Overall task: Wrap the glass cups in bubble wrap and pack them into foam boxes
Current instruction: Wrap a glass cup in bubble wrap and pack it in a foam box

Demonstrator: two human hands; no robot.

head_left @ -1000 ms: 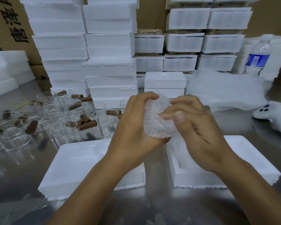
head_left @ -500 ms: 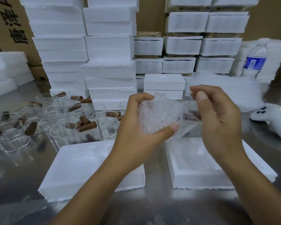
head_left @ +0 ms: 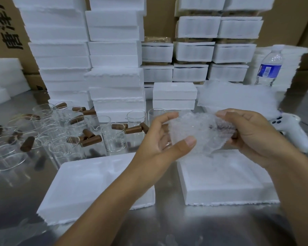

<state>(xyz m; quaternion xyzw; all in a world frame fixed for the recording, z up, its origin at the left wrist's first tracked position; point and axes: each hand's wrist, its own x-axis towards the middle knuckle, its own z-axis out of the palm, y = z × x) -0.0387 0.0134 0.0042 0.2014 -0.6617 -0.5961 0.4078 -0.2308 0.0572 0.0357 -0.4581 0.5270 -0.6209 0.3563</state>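
Note:
Both hands hold a bubble-wrapped glass cup (head_left: 199,132) above the table. My left hand (head_left: 160,142) grips its left end, thumb across the front. My right hand (head_left: 252,134) grips the right end, where a brown handle shows dimly through the wrap. Below lie two open foam box halves: one (head_left: 89,185) at left under my left forearm, one (head_left: 228,181) at right under the bundle. Several bare glass cups (head_left: 114,137) with brown handles stand at left on the steel table.
Stacks of white foam boxes (head_left: 114,50) fill the back. A sheet pile of bubble wrap (head_left: 238,96) lies behind my right hand. A water bottle (head_left: 268,68) stands at back right, and a white controller (head_left: 292,132) lies at right.
The wrapped cup went from upright and tightly cupped to lying sideways. My right hand moved off its top to the right end, and both hands sit slightly lower.

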